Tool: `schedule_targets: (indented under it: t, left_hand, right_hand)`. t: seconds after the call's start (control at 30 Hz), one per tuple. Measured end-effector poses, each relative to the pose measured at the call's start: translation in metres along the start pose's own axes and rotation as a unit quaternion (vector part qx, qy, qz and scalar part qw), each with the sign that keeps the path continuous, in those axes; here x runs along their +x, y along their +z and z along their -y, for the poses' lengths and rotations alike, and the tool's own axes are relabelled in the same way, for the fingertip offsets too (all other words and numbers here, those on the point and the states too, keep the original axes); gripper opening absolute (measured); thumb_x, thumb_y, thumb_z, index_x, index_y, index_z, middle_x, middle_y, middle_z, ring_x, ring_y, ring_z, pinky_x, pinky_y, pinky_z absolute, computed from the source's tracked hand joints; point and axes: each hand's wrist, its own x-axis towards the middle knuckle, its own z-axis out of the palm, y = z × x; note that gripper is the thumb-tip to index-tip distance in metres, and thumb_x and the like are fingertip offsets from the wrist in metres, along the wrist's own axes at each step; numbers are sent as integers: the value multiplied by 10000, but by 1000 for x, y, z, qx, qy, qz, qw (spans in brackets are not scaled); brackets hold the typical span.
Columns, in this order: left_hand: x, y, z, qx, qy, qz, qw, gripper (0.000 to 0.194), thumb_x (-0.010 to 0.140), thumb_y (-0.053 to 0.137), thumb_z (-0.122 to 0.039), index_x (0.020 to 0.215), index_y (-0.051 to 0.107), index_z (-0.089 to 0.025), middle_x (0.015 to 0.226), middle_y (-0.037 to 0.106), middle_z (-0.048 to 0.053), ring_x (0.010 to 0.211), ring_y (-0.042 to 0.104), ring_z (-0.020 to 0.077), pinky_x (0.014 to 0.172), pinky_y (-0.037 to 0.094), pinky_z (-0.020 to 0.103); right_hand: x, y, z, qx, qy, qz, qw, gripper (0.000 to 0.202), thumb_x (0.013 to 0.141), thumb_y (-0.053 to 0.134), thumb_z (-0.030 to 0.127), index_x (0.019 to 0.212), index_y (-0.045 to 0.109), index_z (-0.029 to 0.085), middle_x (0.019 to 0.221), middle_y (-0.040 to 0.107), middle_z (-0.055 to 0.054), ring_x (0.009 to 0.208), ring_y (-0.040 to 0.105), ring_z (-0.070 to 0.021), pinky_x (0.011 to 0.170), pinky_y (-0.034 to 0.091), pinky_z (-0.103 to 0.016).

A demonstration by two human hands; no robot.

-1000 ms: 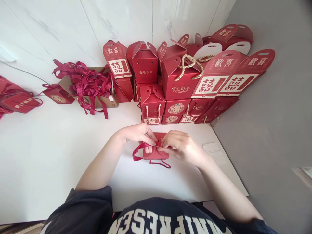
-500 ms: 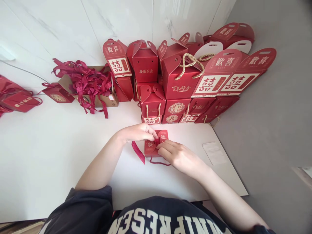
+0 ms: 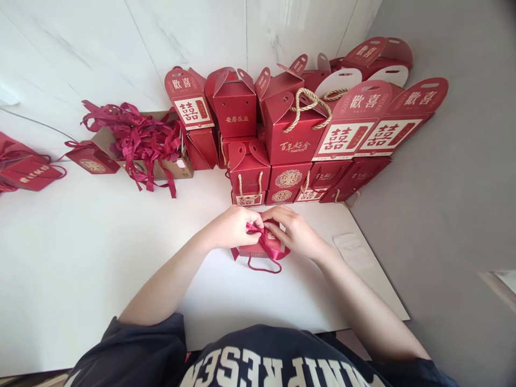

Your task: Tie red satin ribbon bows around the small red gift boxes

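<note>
A small red gift box (image 3: 250, 251) sits on the white table, its folded top partly covered by my hands. Across that top runs a magenta ribbon (image 3: 271, 248), one end looping down at the box's right side. My left hand (image 3: 237, 227) pinches the ribbon over the middle of the box. Close beside those fingertips, my right hand (image 3: 296, 232) has its thumb and index finger closed on the ribbon too, though the exact grip is partly hidden. A dark red cord handle (image 3: 264, 270) hangs from the box's near side onto the table.
Behind the box stand stacked red gift boxes (image 3: 294, 129), several with gold rope handles. A cardboard box (image 3: 151, 171) overflowing with magenta ribbons is at the back left, near finished-looking red boxes (image 3: 93, 157). A pale sheet (image 3: 352, 250) lies right, beside the grey wall (image 3: 451, 215).
My right hand has moved up and away from me, to the far side of the box top. The ribbon now drapes over the box's right side, and its tail at the left is shorter.
</note>
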Motion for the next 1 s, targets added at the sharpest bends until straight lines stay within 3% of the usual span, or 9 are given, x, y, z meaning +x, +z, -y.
schedule_targets:
  t: [0.17,0.3,0.6,0.77,0.9,1.0]
  left_hand:
    - [-7,28,19,48,67,-187,979,102,774,613,-197,835,695,-206,790,737,-14,691,660,117,688,533,216]
    - [-8,47,37,19,125,-278,952,80,794,635,-204,837,702,-193,770,746,7,614,649,101,607,539,209]
    - [-8,49,45,4,145,-278,950,88,808,663,-251,809,734,-199,729,754,19,589,663,108,571,543,215]
    - [-8,50,47,37,166,-287,943,105,818,654,-273,781,730,-210,616,718,-11,489,598,83,525,505,200]
    - [-7,49,45,43,193,-294,935,91,819,654,-241,783,729,-203,601,710,-14,474,580,74,519,486,188]
    - [-6,49,43,48,204,-296,932,84,815,653,-230,789,729,-207,625,722,-11,473,582,73,518,482,187]
  right_hand:
    - [1,1,-8,6,7,-10,1000,134,929,552,190,968,681,192,931,659,-73,865,594,-189,822,493,-361]
    - [2,1,-11,33,29,-9,999,81,885,621,195,910,698,192,890,675,-54,821,611,-177,786,500,-338]
    - [1,3,-5,-54,-16,-67,996,150,816,554,105,924,592,203,905,652,-59,844,592,-206,819,457,-371]
    - [1,3,-4,-2,-20,-18,1000,249,789,544,76,994,549,218,947,645,-37,908,578,-210,940,416,-420]
    - [0,6,-6,-22,-21,-44,999,259,726,537,46,915,523,223,850,592,-5,834,539,-197,1007,365,-451]
    - [1,8,-3,-16,3,-31,999,291,688,525,34,905,487,225,835,554,-1,831,519,-200,1005,362,-446]
